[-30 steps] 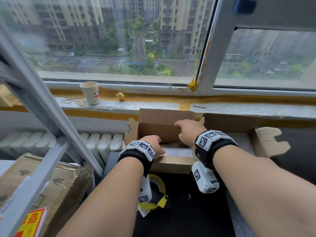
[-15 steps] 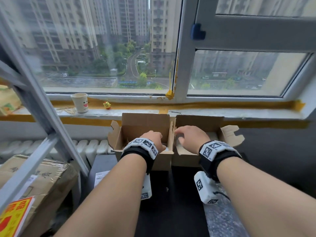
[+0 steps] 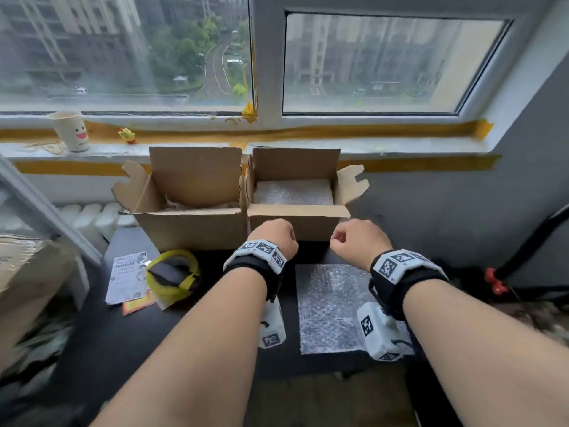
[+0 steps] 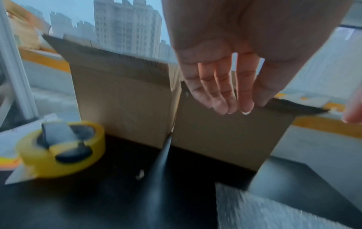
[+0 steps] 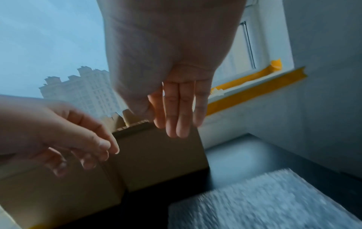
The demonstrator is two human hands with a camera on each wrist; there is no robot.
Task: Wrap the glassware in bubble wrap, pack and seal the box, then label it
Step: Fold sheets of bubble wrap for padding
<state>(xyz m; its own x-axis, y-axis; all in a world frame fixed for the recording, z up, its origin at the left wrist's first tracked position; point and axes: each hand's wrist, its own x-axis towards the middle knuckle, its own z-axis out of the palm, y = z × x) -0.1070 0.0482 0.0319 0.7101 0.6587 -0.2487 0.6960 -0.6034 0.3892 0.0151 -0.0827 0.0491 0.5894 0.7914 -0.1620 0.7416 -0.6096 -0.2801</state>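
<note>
Both hands empty, fingers loose, just before right box; wrapped glass in — next, fold flaps, w/ tape.

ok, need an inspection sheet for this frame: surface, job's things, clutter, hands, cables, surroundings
Surface: black table, under the window.
Job's things: two open cardboard boxes side by side; right box holds a bubble-wrapped bundle, left box contents unclear. Loose bubble wrap sheet lies flat. Yellow tape roll and label sheet at left.
Clutter: paper cup and small yellow toy on the sill.
Hands: left hand and right hand both empty, in front of the boxes.
Cables: black cable at right.
Surroundings: window, radiator, another carton at left.
</note>
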